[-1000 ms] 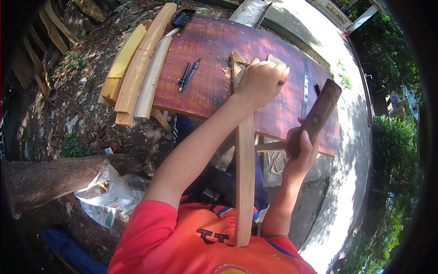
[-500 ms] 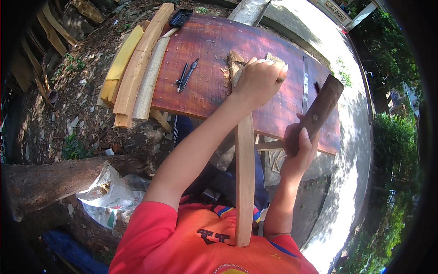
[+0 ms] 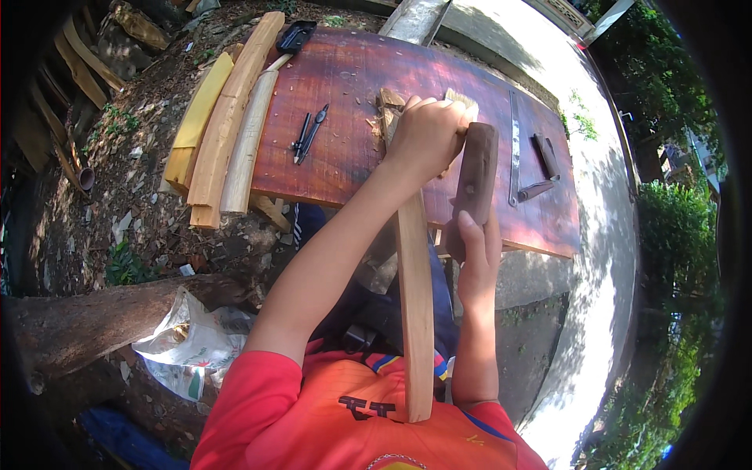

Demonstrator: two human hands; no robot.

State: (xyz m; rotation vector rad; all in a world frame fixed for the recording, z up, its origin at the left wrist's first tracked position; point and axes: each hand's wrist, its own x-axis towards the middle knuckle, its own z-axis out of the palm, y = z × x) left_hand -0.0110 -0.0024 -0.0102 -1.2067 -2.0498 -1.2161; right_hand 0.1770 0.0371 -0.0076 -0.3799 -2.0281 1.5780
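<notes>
My left hand (image 3: 427, 137) is closed in a fist over the far end of a long wooden strip (image 3: 413, 298). It grips what looks like a chisel, mostly hidden by the fingers. The strip runs from the table toward me, its near end against my shirt. In my right hand (image 3: 476, 254) a thick dark wooden club (image 3: 478, 168) is held upright, thumb along its side. The club's upper end appears beside the left fist; whether they touch I cannot tell. Wood chips lie by the strip's far end, near a small pale piece (image 3: 460, 98) behind the fist.
The reddish-brown table (image 3: 352, 70) carries a drawing compass (image 3: 313, 135), a metal ruler (image 3: 515, 145) and dark pieces (image 3: 546, 157) at right. Planks (image 3: 235, 117) and a black-headed tool (image 3: 296, 37) line its left side. A log (image 3: 117, 317) and white sack (image 3: 188, 345) lie lower left.
My right hand has swung the club leftward, bringing it close beside the left fist. The left fist stays over the strip's far end. The dark pieces at right are now uncovered.
</notes>
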